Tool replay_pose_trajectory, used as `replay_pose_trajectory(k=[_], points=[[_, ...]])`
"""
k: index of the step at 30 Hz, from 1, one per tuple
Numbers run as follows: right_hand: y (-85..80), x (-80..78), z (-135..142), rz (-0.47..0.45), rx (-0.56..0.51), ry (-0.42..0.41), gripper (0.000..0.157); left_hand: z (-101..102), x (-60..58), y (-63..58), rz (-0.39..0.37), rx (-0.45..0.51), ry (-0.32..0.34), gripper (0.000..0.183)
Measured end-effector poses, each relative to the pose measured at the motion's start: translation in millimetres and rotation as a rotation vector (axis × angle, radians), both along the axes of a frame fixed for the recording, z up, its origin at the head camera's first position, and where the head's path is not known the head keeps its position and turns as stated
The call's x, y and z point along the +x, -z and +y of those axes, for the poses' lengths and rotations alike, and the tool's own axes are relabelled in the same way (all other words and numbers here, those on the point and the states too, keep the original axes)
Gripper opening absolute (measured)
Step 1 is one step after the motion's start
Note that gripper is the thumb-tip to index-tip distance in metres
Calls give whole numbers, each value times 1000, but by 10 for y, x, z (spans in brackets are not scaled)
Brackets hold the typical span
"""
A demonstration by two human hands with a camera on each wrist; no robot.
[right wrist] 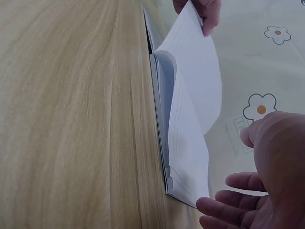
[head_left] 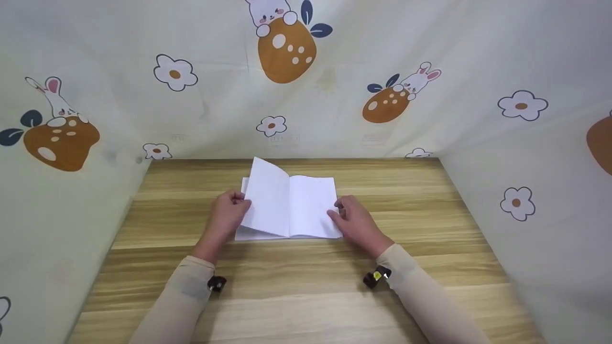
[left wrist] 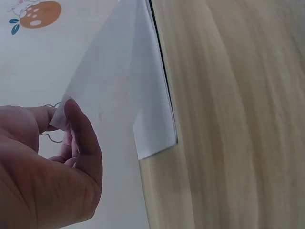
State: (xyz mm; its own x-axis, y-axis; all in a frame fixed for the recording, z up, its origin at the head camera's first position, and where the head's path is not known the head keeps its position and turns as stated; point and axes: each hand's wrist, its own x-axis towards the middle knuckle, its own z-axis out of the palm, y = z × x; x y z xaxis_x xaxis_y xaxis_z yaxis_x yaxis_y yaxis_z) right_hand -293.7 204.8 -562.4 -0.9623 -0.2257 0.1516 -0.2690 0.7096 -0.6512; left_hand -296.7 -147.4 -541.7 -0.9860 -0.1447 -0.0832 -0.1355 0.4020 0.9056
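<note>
An open notebook (head_left: pixel 313 208) with blank white pages lies on the wooden table. My left hand (head_left: pixel 225 217) pinches the outer edge of a raised page (head_left: pixel 268 200), which stands tilted over the left half. Thumb and forefinger grip that page's corner in the left wrist view, where the left hand (left wrist: pixel 52 171) is large. At the notebook's right edge is my right hand (head_left: pixel 361 224). Its thumb and fingers are spread apart and loosely bent in the right wrist view, the right hand (right wrist: pixel 271 176) having its fingertips right by the page corner.
The wooden tabletop (head_left: pixel 296 291) surrounds the notebook. Pale cloth walls (head_left: pixel 215 110) printed with rabbits and flowers rise at the back and both sides. A small dark camera (head_left: pixel 217 284) is strapped at the left wrist, another camera (head_left: pixel 377 276) at the right.
</note>
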Motion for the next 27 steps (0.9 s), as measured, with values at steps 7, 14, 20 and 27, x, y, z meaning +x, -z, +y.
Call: replay_pose_trajectory(k=[7,14,20,27], points=[[3,4,-2,19,32,-20,40,-121,-30,128,-24,-145,20,23],[3,20,1,26,41,-16,38,-173,-11,170,-52,-240,46,27],[14,13,1,28,55,-8,39,-176,0,202,-80,-322,66,28],[4,11,3,8,66,0,39,-168,14,223,-116,-448,109,33]])
